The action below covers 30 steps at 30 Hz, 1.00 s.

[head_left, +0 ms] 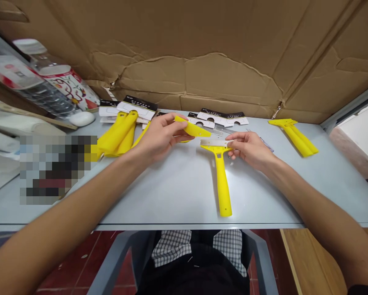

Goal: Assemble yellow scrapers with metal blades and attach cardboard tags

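My left hand (163,137) pinches a flat yellow plastic plate (196,130), pointed at one end, with small holes. It hangs just above and left of a yellow scraper (222,180), apart from it. The scraper's handle points toward me. A thin metal blade (213,143) lies along the scraper's wide head. My right hand (248,148) grips the right end of that head, thumb at the blade, fingers curled under. Behind my left hand, several yellow scraper handles (118,135) lie piled together, partly hidden by my wrist.
Printed cards (222,117) and loose blades (220,131) lie along the back, before a cardboard wall (184,41). Another yellow scraper (294,135) lies at the right. Plastic bottles (64,82) and a white mouse (82,119) are at the left. A blurred-out patch (55,172) covers something there.
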### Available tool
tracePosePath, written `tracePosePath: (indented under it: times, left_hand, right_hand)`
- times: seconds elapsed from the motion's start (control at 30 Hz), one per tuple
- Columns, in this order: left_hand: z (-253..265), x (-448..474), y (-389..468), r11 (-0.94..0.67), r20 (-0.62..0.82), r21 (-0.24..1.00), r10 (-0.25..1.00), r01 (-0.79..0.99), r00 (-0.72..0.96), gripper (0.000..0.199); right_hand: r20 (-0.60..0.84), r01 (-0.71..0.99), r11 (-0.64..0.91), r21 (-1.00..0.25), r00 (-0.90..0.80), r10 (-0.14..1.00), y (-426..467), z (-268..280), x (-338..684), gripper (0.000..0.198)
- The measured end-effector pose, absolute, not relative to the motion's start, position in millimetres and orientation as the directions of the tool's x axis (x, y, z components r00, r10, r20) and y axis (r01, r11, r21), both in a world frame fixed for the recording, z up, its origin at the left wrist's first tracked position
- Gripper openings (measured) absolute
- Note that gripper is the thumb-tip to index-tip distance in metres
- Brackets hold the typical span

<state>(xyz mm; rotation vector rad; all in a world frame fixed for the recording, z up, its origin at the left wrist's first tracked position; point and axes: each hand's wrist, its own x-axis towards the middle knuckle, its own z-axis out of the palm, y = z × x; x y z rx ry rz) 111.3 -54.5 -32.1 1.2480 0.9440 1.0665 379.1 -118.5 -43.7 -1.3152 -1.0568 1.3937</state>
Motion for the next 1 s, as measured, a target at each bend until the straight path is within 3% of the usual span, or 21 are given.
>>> tracePosePath:
  times: [0.2, 0.43, 0.6, 0.87, 1.0]
  left_hand:
    - [-41.8, 113.0, -56.6, 0.096, -0.047, 0.979, 0.966, -0.179, 0.256, 0.046]
    - [-54.5, 124.6, -69.9, 0.067, -0.017, 0.986, 0.952, -0.153, 0.304, 0.041]
    - [-58.1, 129.6, -78.3, 0.001, 0.018, 0.996, 0.973, -0.084, 0.231, 0.033]
    - [-51.4, 126.0, -73.6, 0.22, -0.139, 0.944, 0.941, -0.246, 0.308, 0.03]
    - [-53.4, 126.0, -71.7, 0.239, -0.159, 0.927, 0.948, -0.289, 0.274, 0.037]
  right_hand:
    - [-0.226, -0.05, -0.225, -0.973, 0.008, 0.974, -119.8, -39.9, 377.0, 0.02]
    - [-0.219, -0.072, -0.218, -0.973, 0.009, 0.976, -120.3, -41.1, 376.8, 0.019]
    - [-0.22, -0.076, -0.218, -0.973, 0.017, 0.975, -119.9, -41.0, 377.9, 0.018]
    - [-0.215, -0.082, -0.211, -0.974, 0.032, 0.976, -119.7, -39.8, 377.6, 0.02]
    - [-0.207, -0.088, -0.203, -0.975, 0.034, 0.978, -119.1, -41.3, 378.8, 0.023]
